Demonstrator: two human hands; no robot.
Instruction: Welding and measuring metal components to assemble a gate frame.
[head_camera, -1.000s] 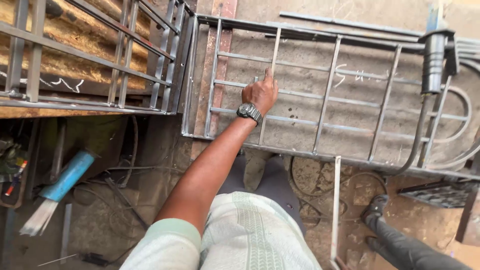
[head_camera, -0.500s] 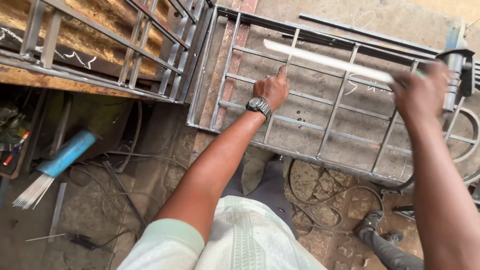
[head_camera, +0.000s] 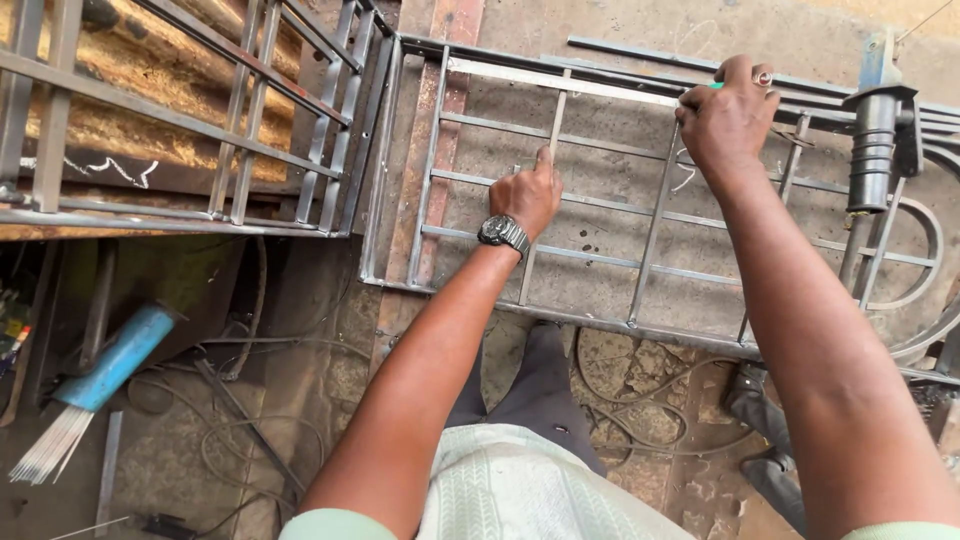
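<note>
A grey steel grille frame (head_camera: 430, 180) lies flat on the workbench, made of thin vertical and horizontal bars. A long flat metal strip (head_camera: 560, 82) rests across its top. My left hand (head_camera: 527, 195), with a wristwatch, is closed around one upright bar (head_camera: 556, 125) near the frame's middle. My right hand (head_camera: 728, 118) presses on the right end of the strip, fingers curled, with a small green object showing above the knuckles; I cannot tell what it is.
A second steel grille (head_camera: 200, 110) stands at the left. A dark cylindrical tool (head_camera: 873, 150) hangs at the right beside hoses. On the floor lie a blue pack of welding rods (head_camera: 110, 365), cables (head_camera: 260, 420) and a dark shoe (head_camera: 760, 410).
My right hand came into view with the long strip and set it across the top of the frame. My left hand stayed on the upright bar.
</note>
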